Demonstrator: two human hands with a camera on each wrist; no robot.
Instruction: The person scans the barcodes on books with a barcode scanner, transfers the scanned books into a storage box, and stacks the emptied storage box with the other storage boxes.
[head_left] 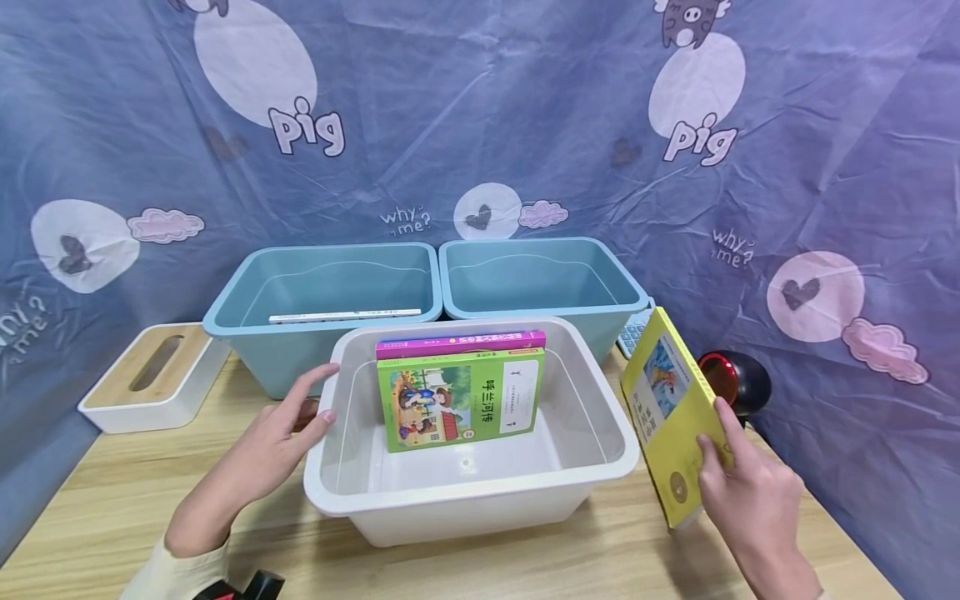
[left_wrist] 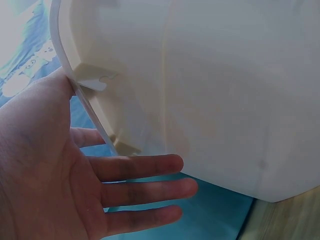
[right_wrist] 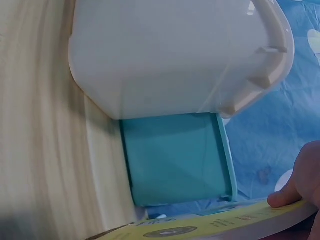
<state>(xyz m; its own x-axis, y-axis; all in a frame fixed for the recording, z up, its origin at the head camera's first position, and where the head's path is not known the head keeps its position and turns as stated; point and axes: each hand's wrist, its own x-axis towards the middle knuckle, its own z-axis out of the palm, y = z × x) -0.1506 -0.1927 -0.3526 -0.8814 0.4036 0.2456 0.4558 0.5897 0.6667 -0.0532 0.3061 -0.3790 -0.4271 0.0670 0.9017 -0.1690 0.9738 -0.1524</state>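
Observation:
My left hand [head_left: 281,446] is at the left rim of a white plastic bin [head_left: 468,502], with thumb and index finger touching the rim. In the left wrist view its other fingers [left_wrist: 145,193] stretch out straight below the rim. Inside the bin, a green book [head_left: 465,400] with a picture cover stands in front of a purple-spined book [head_left: 465,342]. My right hand [head_left: 753,492] grips a yellow book [head_left: 667,417], thumb on the cover, just right of the bin. The yellow book is tilted upright; its edge and cover show low in the right wrist view.
Two blue-green bins, a left one [head_left: 262,346] and a right one [head_left: 611,325], stand behind the white bin. White-edged books [head_left: 345,316] lie in the left one. A wood-lidded tissue box [head_left: 153,379] sits left, a black rounded object [head_left: 738,383] right, near a blue keypad [head_left: 632,337].

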